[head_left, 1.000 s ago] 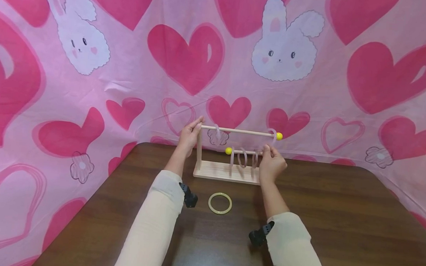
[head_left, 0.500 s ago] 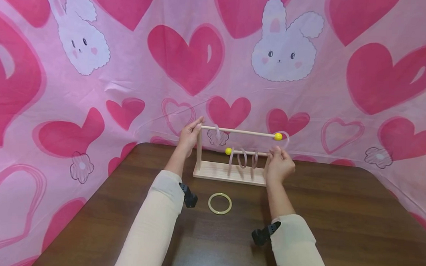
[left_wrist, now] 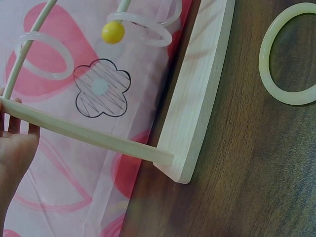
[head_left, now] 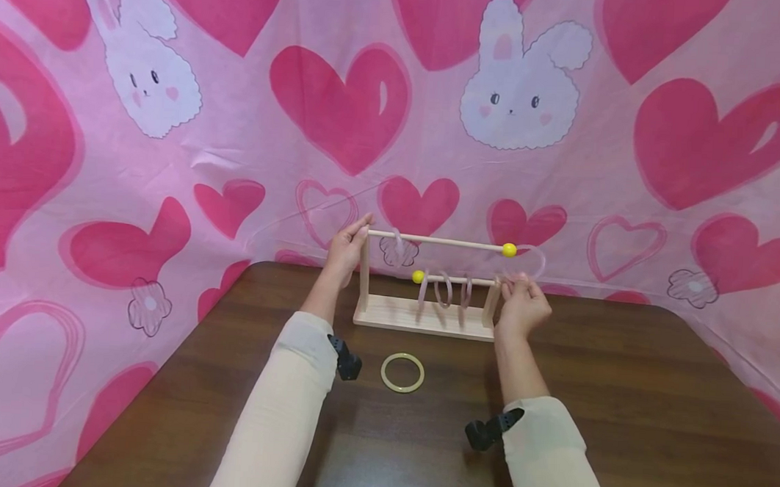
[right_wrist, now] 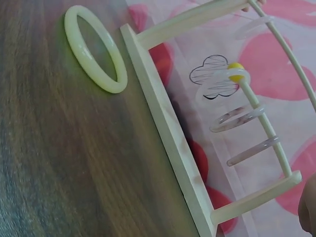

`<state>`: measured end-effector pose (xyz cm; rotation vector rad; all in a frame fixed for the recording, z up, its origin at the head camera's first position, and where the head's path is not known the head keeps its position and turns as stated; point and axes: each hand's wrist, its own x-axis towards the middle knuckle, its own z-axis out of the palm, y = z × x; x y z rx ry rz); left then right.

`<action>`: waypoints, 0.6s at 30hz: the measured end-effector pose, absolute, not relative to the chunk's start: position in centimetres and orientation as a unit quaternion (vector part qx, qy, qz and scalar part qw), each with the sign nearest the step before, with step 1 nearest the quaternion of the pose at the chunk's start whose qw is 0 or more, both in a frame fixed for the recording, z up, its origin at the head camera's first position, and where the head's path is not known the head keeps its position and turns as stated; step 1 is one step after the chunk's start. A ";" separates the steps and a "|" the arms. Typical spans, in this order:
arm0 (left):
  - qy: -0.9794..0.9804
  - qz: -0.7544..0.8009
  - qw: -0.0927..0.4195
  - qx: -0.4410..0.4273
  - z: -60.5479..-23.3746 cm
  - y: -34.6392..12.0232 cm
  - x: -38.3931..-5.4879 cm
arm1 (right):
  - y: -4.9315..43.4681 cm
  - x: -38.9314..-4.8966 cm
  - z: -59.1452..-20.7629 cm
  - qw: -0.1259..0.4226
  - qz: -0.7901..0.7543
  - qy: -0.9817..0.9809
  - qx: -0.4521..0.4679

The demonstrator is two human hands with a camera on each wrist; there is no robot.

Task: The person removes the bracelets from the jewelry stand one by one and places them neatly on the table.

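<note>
A wooden bangle stand (head_left: 419,318) with two rods stands on the table. My left hand (head_left: 347,252) grips the top of its tall left post. My right hand (head_left: 525,306) pinches a translucent pale pink bangle (head_left: 543,262) beside the upper rod's yellow ball (head_left: 509,250), clear of the rod. One pale bangle (left_wrist: 67,53) hangs on the upper rod near the left hand. Along the lower rod hang several pinkish bangles (right_wrist: 252,151), one near its yellow ball (right_wrist: 236,72). In the right wrist view only a sliver of the right hand shows, and the pinched bangle is out of sight.
A pale yellow-green bangle (head_left: 402,390) lies flat on the brown wooden table (head_left: 620,403), in front of the stand. Close behind the table hangs a pink cloth (head_left: 435,143) printed with hearts and rabbits.
My right hand has moved right, drawing the pink bangle off the upper rod's end past the yellow ball. The left hand and the stand have stayed put.
</note>
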<state>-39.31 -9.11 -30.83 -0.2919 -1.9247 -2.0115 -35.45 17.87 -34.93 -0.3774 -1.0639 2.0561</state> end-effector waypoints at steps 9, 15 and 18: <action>-0.681 -0.705 0.174 -0.094 -30.9 -9.0 -39.4 | 18.7 -35.3 -34.8 0.409 0.811 -0.395 -0.137; -0.681 -0.706 0.171 -0.094 -30.9 -9.1 -39.4 | 19.3 -35.0 -34.5 0.392 0.837 -0.360 -0.128; -0.683 -0.705 0.171 -0.091 -30.9 -9.0 -39.5 | 19.8 -35.0 -34.6 0.367 0.861 -0.331 -0.122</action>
